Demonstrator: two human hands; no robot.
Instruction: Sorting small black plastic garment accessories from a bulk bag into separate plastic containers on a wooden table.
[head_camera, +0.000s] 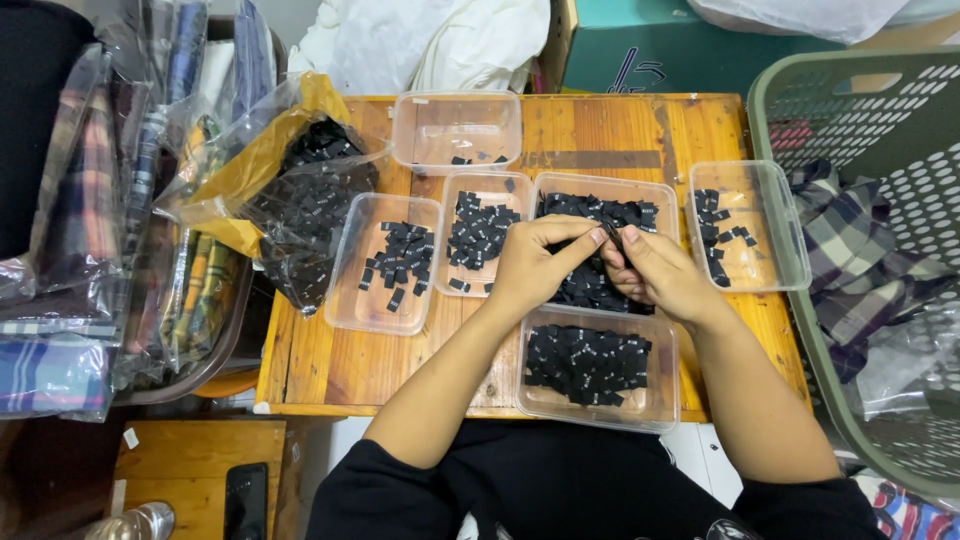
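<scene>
Here your left hand (535, 265) and right hand (660, 272) meet, fingertips pinched together on one small black label (611, 236), held over the middle tray (668, 190) so strays drop back in.

I see black labels (588, 362) in clear plastic tubs (668, 392), an orange-brown wooden table (330, 370), a grey-green laundry basket (800, 90) and plaid cloth (850, 250).
</scene>
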